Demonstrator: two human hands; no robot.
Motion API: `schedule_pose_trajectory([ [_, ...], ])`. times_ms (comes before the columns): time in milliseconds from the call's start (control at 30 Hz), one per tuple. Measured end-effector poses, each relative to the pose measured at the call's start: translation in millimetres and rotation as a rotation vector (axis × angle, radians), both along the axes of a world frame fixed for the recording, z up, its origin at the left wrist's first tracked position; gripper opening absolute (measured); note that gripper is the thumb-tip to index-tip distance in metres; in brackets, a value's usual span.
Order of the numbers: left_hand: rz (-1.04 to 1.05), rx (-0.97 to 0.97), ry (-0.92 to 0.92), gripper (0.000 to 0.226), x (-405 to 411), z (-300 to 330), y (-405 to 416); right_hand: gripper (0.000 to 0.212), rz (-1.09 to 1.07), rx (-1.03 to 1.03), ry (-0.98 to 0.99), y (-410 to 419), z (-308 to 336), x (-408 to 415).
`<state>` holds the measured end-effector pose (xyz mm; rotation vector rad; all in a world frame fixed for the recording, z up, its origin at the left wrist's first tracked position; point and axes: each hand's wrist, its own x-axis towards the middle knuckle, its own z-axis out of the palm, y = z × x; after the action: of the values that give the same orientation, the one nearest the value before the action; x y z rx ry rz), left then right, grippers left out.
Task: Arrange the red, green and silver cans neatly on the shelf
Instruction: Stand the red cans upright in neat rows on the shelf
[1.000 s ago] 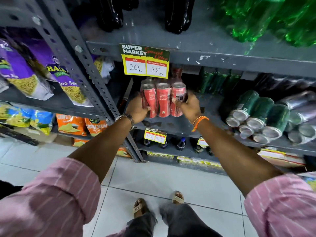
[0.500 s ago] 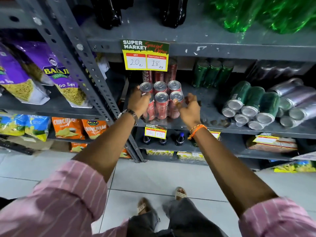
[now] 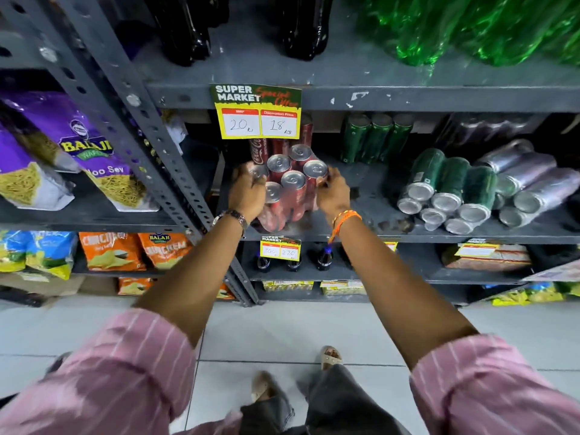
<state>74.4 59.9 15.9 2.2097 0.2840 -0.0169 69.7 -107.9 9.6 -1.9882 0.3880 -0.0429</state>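
Note:
A cluster of several upright red cans (image 3: 290, 193) stands on the grey middle shelf (image 3: 370, 211), under a yellow price tag. My left hand (image 3: 248, 191) presses against the cluster's left side, fingers on the left cans. My right hand (image 3: 333, 193) cups its right side, fingertips on the front right can. Three green cans (image 3: 375, 136) stand upright at the back. More green cans (image 3: 448, 189) lie on their sides in a pile to the right, silver cans (image 3: 530, 180) lying beside them at the far right.
A slanted grey perforated upright (image 3: 150, 127) borders the bay on the left, with snack bags (image 3: 72, 146) beyond it. Dark bottles (image 3: 188, 26) and green bottles (image 3: 470, 23) fill the shelf above. Small bottles (image 3: 324, 259) stand on the shelf below. Tiled floor lies underfoot.
The red cans went from being held up in both hands to standing on the shelf among others. Both hands now press the cluster's sides, pushed slightly further back.

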Motion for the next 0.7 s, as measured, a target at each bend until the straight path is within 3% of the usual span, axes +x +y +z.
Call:
schedule_pose_trajectory([
  [133,0.043,-0.019,-0.037,0.038,-27.9,-8.6,-4.7,0.045,0.138,0.039,0.006,-20.8,-35.9,64.0],
  [233,0.033,-0.115,0.018,0.046,-25.4,-3.0,3.3,0.03,0.242,0.103,-0.001,-32.6,-69.1,97.3],
  [333,-0.008,-0.065,0.015,0.037,0.0,22.9,4.6,0.028,0.072,0.101,-0.011,-11.9,-3.3,52.0],
  [467,-0.264,0.021,0.045,0.041,38.7,56.6,-18.1,0.012,-0.226,0.154,-0.233,28.4,5.3,-15.5],
  [567,-0.412,0.058,0.139,0.044,63.6,51.9,-34.1,0.029,-0.157,0.121,-0.265,61.5,-18.3,-47.7],
  [700,-0.448,0.125,0.228,0.045,67.0,47.9,-34.2,0.044,-0.087,-0.042,-0.228,66.1,-26.4,-54.5],
])
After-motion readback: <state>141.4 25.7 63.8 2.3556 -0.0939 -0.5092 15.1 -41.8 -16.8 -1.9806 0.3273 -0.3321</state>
